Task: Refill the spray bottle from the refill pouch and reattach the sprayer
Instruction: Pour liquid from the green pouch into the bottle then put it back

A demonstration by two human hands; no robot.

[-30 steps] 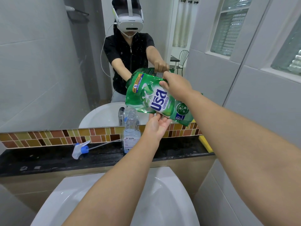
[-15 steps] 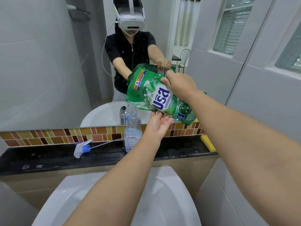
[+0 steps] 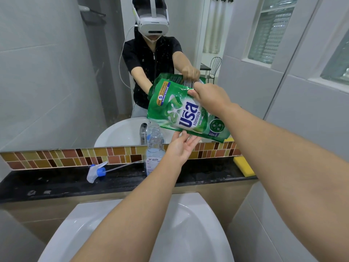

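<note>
Glossy green plastic refill pouch, clear smooth plastic spray bottle, polished black stone ledge, glazed white basin.

large wall mirror | brown-and-yellow mosaic tile strip | black stone ledge | white ceramic basin | grey wall tiles | frosted glass-block windows

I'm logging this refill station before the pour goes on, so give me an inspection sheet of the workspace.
Surface: black stone ledge under a mirror, white basin below.
Job's things: green refill pouch tilted above the open spray bottle; sprayer lies detached on the ledge, left of the bottle.
Clutter: yellow sponge at the ledge's right end.
Hands: right hand grips the pouch's top; left hand supports its lower edge.
Cables: white headset cable, seen in the mirror.
Surroundings: grey wall tiles, mosaic strip, glass-block windows.
</note>
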